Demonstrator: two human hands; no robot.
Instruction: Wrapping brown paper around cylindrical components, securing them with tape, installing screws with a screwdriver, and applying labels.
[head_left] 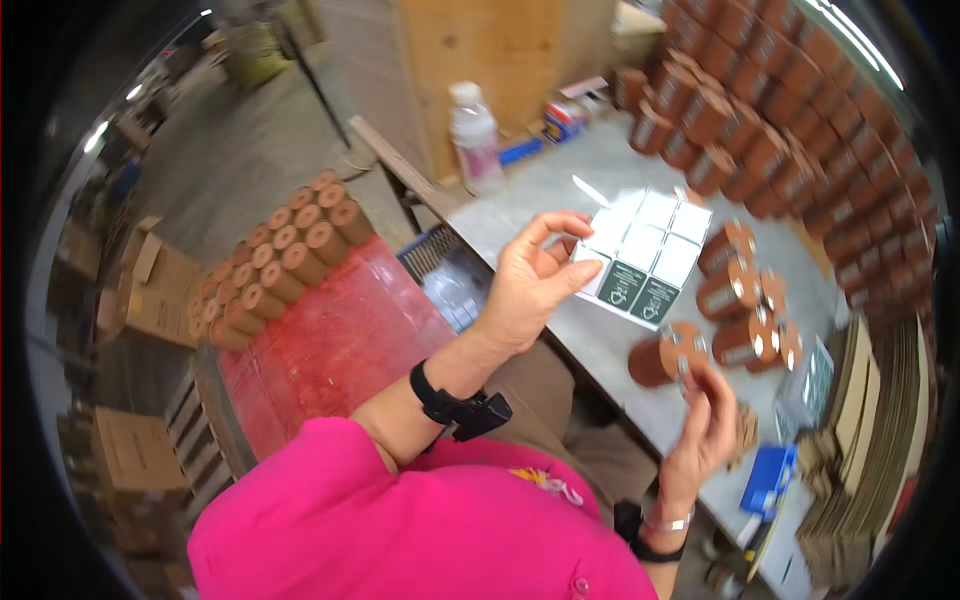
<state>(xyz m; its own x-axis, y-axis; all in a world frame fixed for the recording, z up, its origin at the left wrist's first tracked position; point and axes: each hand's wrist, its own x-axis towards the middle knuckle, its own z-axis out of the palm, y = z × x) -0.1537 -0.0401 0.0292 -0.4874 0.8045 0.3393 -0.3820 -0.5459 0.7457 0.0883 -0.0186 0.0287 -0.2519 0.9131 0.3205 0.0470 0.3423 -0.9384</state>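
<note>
My left hand (540,280) pinches a sheet of labels (650,250) by its left edge between thumb and fingers. Dark green labels with pale print fill part of the sheet's lower row, and white squares lie above them. Slightly curled, the fingers of my right hand (708,425) are apart beside a brown cylinder (655,362) near the table's front edge. I see nothing held in that hand. Several similar cylinders (728,290) with shiny patches stand just beyond, to the right of the sheet.
Stacked brown cylinders (770,110) line the far right of the grey table (540,215). A bottle (475,140) stands at the back. Flat cardboard (870,430) and a blue box (768,478) lie right. More cylinders (290,255) sit on a red surface (330,340) at left.
</note>
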